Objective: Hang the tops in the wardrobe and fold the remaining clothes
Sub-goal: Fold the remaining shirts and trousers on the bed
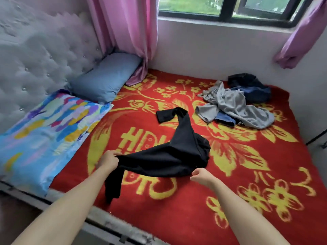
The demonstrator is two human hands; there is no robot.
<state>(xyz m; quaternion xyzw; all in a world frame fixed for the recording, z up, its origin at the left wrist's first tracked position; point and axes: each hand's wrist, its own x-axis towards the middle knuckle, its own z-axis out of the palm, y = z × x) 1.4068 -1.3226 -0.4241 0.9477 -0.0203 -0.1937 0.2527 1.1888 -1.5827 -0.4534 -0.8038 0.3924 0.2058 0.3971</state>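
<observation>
Left hand (108, 160) and right hand (201, 176) each pinched an edge of the black top (168, 156), held just above the middle of the red blanket (177, 218), and it looked light and floppy, so probably best grabbed at the shoulders.

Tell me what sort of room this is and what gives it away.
Most likely a bedroom: a tufted white padded headboard, a plain blue pillow leaning against it, and a red and yellow flowered blanket spread out as bedding. Pink curtains hang beside the window.
</observation>
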